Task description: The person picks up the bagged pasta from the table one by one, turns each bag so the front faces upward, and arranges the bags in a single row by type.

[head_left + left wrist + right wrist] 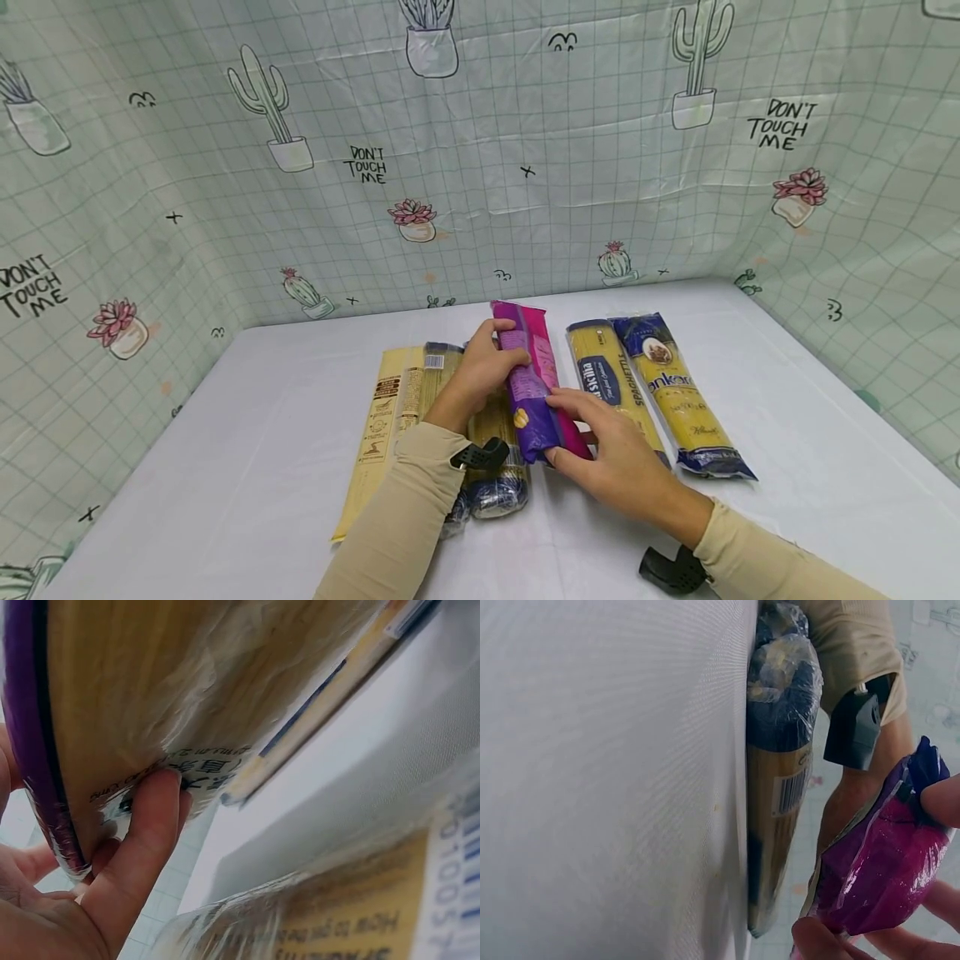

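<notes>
A purple and pink pasta packet (534, 367) is held up at a slant, raised off the table. My left hand (486, 367) grips its far part from the left, thumb across the printed face. Nearer me, my right hand (611, 446) pinches the lower end between thumb and fingers. Pale strands show through the packet's clear underside (172, 682) in the left wrist view, where a left finger (146, 825) presses on the film. The crinkled purple end (885, 862) lies between the right fingers in the right wrist view. Below the packet is a clear spaghetti packet (498, 492), partly covered.
On the white table (225, 433), a cream packet (375, 417) and another clear packet (441, 362) lie to the left. Two yellow and blue packets, one marked spaghetti (600, 367) and one marked ankara (678, 400), lie at the right. A patterned curtain (480, 167) hangs behind.
</notes>
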### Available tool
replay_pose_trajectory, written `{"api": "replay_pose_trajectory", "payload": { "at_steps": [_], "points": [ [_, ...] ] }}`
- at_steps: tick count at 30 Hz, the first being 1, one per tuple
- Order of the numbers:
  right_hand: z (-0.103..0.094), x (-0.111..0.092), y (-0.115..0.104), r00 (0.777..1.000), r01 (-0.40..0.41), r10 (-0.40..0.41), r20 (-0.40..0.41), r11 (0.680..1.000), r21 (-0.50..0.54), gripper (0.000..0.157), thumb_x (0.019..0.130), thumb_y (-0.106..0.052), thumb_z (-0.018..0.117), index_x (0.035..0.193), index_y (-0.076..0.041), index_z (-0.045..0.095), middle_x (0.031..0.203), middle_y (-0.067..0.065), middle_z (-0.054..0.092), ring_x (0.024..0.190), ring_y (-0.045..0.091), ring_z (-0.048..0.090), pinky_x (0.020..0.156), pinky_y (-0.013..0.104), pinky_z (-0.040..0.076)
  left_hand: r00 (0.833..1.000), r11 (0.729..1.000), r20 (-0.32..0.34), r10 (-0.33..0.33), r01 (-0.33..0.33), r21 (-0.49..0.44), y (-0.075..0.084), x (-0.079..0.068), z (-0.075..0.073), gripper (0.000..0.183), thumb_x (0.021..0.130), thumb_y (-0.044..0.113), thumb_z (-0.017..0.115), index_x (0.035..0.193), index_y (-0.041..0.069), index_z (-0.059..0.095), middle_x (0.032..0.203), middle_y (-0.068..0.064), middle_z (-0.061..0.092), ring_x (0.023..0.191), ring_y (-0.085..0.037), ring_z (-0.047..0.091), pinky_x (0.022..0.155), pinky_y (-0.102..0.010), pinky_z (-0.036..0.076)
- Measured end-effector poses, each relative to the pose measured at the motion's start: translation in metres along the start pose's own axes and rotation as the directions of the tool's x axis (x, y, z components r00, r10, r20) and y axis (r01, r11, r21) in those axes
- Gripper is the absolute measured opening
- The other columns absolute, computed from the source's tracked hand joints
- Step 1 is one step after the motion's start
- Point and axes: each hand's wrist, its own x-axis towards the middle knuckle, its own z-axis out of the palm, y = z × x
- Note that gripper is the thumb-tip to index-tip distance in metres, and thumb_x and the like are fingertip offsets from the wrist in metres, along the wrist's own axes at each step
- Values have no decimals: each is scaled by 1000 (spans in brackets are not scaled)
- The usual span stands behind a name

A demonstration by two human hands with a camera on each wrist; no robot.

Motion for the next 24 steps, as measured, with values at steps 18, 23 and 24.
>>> {"api": "replay_pose_trajectory", "payload": {
  "at_steps": [18, 23, 24],
  "points": [
    [0, -1, -2, 995, -32, 39, 95, 997, -72, 83, 84, -33, 79, 155, -20, 38, 162, 13, 23, 139, 44, 34, 100, 62, 43, 998, 997, 10, 65, -65, 49, 10, -5, 5, 56, 87, 3, 68, 138, 9, 47, 108, -19, 56, 86, -28, 65, 70, -37, 60],
    [-1, -2, -2, 995, -31, 38, 95, 997, -70, 88, 82, -32, 82, 155, -18, 36, 162, 14, 22, 136, 43, 37, 96, 57, 46, 998, 994, 0, 63, -63, 89, 11, -7, 7, 55, 87, 6, 69, 138, 11, 49, 107, -17, 57, 83, -27, 66, 68, -37, 60],
    [-1, -2, -2, 995, -33, 40, 95, 997, -70, 88, 82, -32, 82, 156, -18, 35, 162, 14, 21, 136, 43, 37, 96, 56, 46, 998, 993, -2, 63, -63, 97, 12, -7, 8, 55, 87, 7, 69, 138, 11, 49, 107, -17, 57, 84, -27, 66, 68, -37, 60]
  ]
}}
